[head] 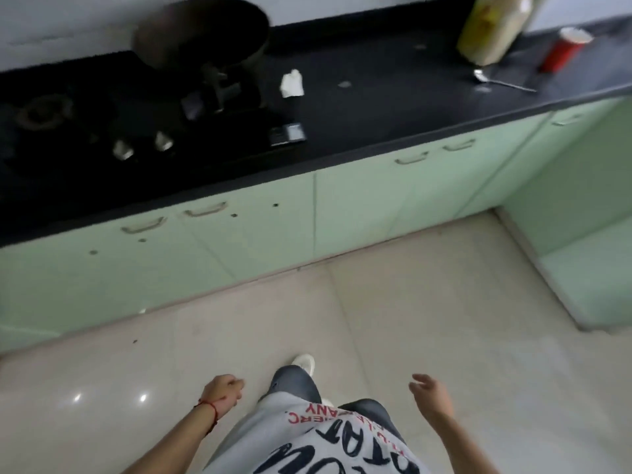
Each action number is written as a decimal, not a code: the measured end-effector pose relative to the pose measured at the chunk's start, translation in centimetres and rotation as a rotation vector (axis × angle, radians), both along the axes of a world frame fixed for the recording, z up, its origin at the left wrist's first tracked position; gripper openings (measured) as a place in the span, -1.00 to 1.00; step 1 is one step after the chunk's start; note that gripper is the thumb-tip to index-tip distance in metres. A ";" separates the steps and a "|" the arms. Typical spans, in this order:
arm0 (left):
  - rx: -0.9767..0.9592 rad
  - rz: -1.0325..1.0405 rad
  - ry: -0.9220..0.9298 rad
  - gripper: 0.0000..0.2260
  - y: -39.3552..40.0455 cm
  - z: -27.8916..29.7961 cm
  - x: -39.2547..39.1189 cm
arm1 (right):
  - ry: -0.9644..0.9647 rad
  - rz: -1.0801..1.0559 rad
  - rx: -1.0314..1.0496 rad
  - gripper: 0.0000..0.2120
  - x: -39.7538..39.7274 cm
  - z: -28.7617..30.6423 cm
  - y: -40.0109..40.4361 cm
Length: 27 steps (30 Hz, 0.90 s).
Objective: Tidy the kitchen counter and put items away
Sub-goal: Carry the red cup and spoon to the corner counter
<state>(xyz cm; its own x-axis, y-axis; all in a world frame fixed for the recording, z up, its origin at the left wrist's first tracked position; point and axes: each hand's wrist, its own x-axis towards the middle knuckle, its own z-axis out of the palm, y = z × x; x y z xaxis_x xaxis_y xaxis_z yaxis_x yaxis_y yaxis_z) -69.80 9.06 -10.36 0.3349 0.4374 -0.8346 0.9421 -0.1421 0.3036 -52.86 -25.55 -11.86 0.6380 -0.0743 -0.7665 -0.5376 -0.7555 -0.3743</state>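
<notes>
Both hands hang low over the floor point(444, 319), holding nothing and well short of the counter point(376, 131). The left hand point(224, 391) is loosely curled, a red thread at its wrist; the right hand point(429, 393) is open, fingers spread. On the dark counter, a crumpled white tissue point(291, 83) lies just right of the pan point(201, 32) on the stove point(102, 111). Farther right stand a yellow-labelled jar point(492, 25) and a red cup point(564, 49), with a spoon point(499, 82) lying before them. Pale green cabinets point(239, 241) run below.
</notes>
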 end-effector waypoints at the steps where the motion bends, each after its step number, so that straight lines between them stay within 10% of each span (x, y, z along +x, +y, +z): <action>1: 0.002 -0.063 0.003 -0.77 0.8 -0.3 2.0 | 0.000 -0.085 0.000 -0.67 -0.3 -0.3 -0.6; 15: -0.062 -0.558 -0.097 -0.77 -4.9 -0.7 31.2 | -0.011 -0.865 0.062 -0.72 -1.7 -0.6 -7.2; 27: -0.029 -0.469 -0.100 -0.73 -16.1 -2.0 42.9 | -0.018 -0.798 0.108 -0.71 15.4 -0.2 -18.6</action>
<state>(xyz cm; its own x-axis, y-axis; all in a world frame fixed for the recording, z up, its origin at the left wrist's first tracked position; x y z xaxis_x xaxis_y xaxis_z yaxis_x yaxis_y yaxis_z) -26.87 -7.02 -12.39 0.5697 0.1967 -0.7980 0.7445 -0.5347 0.3998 -37.44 -44.12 -12.09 0.4360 -0.4393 -0.7855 -0.8933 -0.1050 -0.4371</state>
